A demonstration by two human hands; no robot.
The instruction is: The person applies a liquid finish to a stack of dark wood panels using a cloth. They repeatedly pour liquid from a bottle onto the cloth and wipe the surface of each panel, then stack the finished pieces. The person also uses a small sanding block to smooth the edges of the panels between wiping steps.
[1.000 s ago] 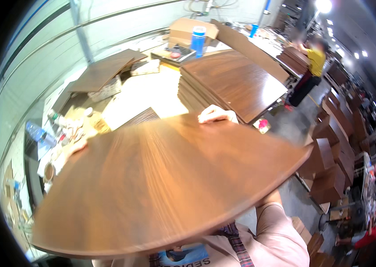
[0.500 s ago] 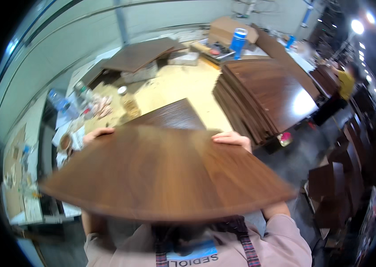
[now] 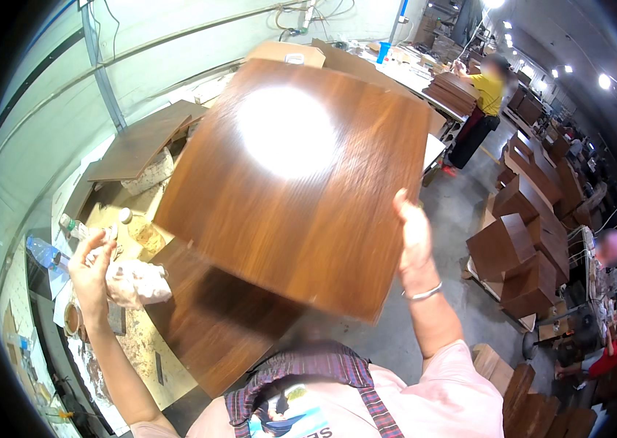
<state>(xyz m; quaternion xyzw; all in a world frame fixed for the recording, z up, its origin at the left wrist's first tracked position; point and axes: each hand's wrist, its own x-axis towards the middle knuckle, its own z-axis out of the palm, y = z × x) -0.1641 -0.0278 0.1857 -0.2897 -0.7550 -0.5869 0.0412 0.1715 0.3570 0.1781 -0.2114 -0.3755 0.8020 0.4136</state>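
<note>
A large brown wood-grain panel [image 3: 286, 219] spreads over the middle of the view, with a bright glare on its top. My right hand [image 3: 414, 226] is stretched flat along its right edge, touching it. Whether the panel rests on something is hidden under it. At the left, clear of the panel, my left hand [image 3: 91, 274] is raised, its fingers bent around a crumpled white cloth [image 3: 138, 283]. Below it lies a second brown panel [image 3: 213, 321], partly shaded by the upper one. A bottle with a white cap [image 3: 144, 233] stands beyond the cloth.
Plastic bottles [image 3: 46, 252] and a brown cup [image 3: 73, 318] stand at the left of the worktable [image 3: 137, 347]. Further back, another panel [image 3: 140, 146] lies on blocks. A person in yellow [image 3: 489, 91] works at the far right. Several brown wooden boxes [image 3: 506, 248] stand on the right.
The panel has gone from close to my body up and away, over where the stack stood. My left hand has let it go and taken the cloth. The view has swung right.
</note>
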